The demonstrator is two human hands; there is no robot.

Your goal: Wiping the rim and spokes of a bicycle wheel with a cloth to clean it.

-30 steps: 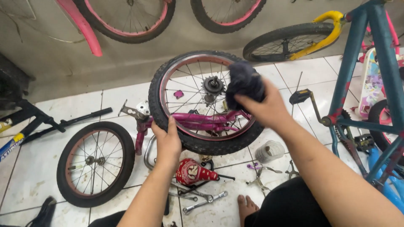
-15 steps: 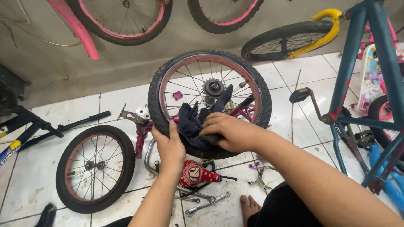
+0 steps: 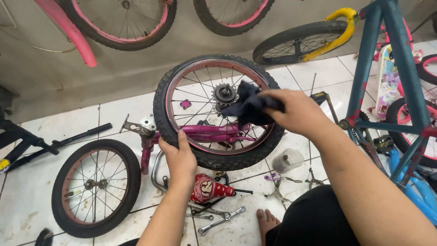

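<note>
A small bicycle wheel [image 3: 214, 157] with a black tyre, pink rim and a sprocket [image 3: 225, 94] at its hub stands upright on the tiled floor, in a magenta frame [image 3: 200, 135]. My left hand [image 3: 180, 159] grips the tyre at its lower left. My right hand [image 3: 296, 109] holds a dark blue rag [image 3: 248, 107] against the spokes and rim on the wheel's right side, just right of the sprocket.
A loose wheel [image 3: 94, 187] lies flat at left. A red saddle [image 3: 207, 187], wrenches [image 3: 221, 219], brake parts [image 3: 280, 187] and a twine spool [image 3: 288, 159] lie before me. A teal frame [image 3: 371, 77] stands at right; other wheels lean at the back wall. My bare foot [image 3: 266, 223] is below.
My right hand carried the rag from the wheel's top right down to its lower middle, then back up to the right side by the sprocket. My left hand stayed on the tyre.
</note>
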